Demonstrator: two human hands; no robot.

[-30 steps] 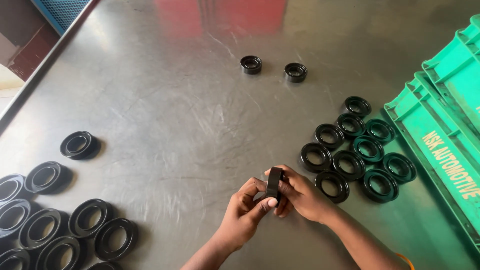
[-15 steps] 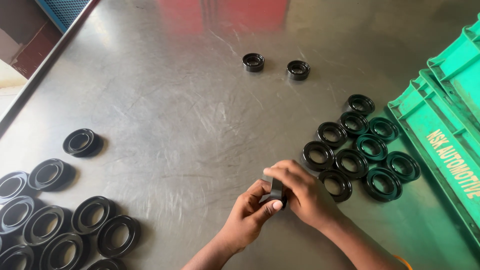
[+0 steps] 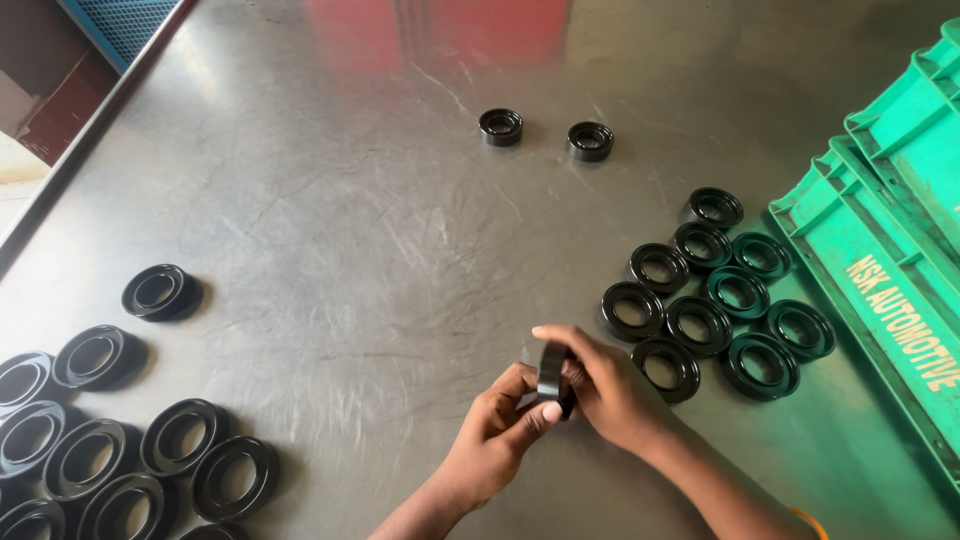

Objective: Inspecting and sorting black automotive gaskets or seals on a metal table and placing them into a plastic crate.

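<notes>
Low in the middle of the frame, both hands meet around one black ring (image 3: 553,376), which stands on edge between them just above the steel tabletop (image 3: 330,230). The left hand (image 3: 495,440) has its grip grasping the ring from below, thumb pressed against the near face; the right hand (image 3: 610,390) has its grip clenched over the top and far side of the same ring, fingers curled across it. Just to the right of the hands, a cluster of black rings (image 3: 715,295) lies flat in close rows, several touching. In the lower left corner another group of black rings (image 3: 130,440) lies flat, some overlapping. Two smaller black rings (image 3: 545,133) sit side by side, apart from each other, in the upper middle. Green plastic crates (image 3: 890,220) fill the right edge, near the right-hand cluster.
</notes>
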